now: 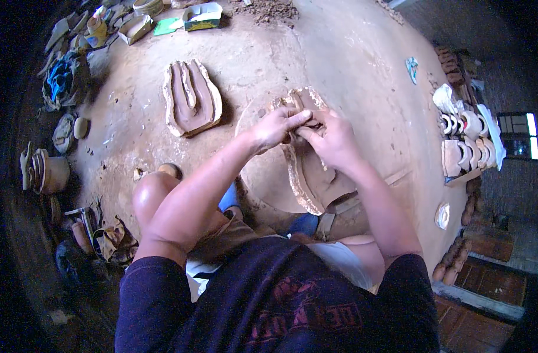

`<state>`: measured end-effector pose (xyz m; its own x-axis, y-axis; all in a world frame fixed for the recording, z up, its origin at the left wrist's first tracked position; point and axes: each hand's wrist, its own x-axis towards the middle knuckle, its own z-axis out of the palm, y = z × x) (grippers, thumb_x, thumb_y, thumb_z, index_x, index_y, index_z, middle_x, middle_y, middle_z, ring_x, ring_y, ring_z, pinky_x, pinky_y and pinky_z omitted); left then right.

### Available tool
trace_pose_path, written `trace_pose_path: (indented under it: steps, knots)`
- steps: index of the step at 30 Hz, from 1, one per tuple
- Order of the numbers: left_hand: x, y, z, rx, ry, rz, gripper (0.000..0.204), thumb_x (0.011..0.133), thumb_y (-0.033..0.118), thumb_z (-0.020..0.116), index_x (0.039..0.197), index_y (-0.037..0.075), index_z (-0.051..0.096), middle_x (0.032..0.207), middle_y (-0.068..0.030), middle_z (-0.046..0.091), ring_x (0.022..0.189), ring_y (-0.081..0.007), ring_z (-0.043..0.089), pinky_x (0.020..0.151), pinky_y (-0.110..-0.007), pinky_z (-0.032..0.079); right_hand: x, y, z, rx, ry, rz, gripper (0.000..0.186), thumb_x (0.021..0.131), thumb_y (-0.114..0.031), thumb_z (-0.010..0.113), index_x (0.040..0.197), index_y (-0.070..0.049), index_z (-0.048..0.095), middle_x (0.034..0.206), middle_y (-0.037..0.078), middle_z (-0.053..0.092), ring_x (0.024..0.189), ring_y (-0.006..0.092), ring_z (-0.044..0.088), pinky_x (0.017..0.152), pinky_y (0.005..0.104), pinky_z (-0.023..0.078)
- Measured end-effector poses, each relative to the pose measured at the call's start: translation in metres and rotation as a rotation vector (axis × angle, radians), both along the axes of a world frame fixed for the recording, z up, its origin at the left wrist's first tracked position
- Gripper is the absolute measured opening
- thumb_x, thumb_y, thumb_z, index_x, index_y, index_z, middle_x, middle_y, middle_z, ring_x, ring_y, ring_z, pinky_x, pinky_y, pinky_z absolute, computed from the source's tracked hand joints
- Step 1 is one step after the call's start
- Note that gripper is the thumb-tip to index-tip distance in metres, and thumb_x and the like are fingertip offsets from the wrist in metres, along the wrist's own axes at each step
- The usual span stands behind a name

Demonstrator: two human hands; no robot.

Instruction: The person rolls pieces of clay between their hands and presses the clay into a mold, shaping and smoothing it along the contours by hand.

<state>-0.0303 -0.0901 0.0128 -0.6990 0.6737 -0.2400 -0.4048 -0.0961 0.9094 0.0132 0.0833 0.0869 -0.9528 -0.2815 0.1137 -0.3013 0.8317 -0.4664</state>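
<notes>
Both hands meet at the far end of a long, brown clay-lined plaster mould half (313, 170) that lies on a round pale board (263, 176) on the dusty clay-brown floor (351, 65). The mould half's long axis runs from the person's lap away toward the upper middle of the view, leaning slightly left at its far tip, so the work sits straight ahead of both arms. The left hand (276, 127) comes in from the left of the mould half, its fingertips pressed onto the far rim; the right hand (333, 141) lies along the mould half's length, fingers curled over the same rim. The two hands touch there, pinching or pressing clay between them, though the fisheye blur makes it hard to tell whether either is fully clamped. Neither hand is clearly nearer; the right covers more of the mould.

Left of the mould half, well apart, a second open mould half with two raised clay ridges (192, 97) lies flat. Right of it, a row of pale cast pieces (466, 138) stands along the wall.
</notes>
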Motion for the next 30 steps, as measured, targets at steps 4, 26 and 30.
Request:
trace_pose_path:
  steps: [4,26,30]
  knots:
    - [-0.011,0.008,-0.024,0.015,0.035,-0.033,0.049,0.108,0.051,0.052,0.121,0.008,0.069,0.097,0.0011,0.068,0.082,-0.0082,0.059,0.069,-0.026,0.047,0.000,0.007,-0.008,0.001,-0.045,-0.122,0.026,0.087,-0.015,0.077,0.111,-0.006,0.078,0.098,0.016,0.073,0.088,0.0250,0.071,0.078,0.0358,0.056]
    - [-0.046,-0.010,-0.108,-0.594,0.561,0.501,0.042,0.097,0.032,0.072,0.118,-0.002,0.057,0.113,-0.0264,0.070,0.109,-0.0432,0.067,0.094,-0.049,0.052,-0.018,-0.020,-0.055,0.121,-0.475,-0.292,0.029,0.082,-0.029,0.074,0.091,-0.003,0.081,0.086,0.023,0.075,0.081,0.0383,0.074,0.081,0.0464,0.058]
    - [-0.047,0.000,-0.099,-0.580,0.544,0.468,0.038,0.096,0.028,0.072,0.115,-0.001,0.058,0.111,-0.0278,0.069,0.110,-0.0446,0.065,0.094,-0.050,0.051,-0.010,0.004,-0.078,0.133,-0.457,-0.307,0.033,0.085,-0.034,0.071,0.087,-0.001,0.078,0.083,0.025,0.073,0.080,0.0422,0.073,0.082,0.0495,0.057]
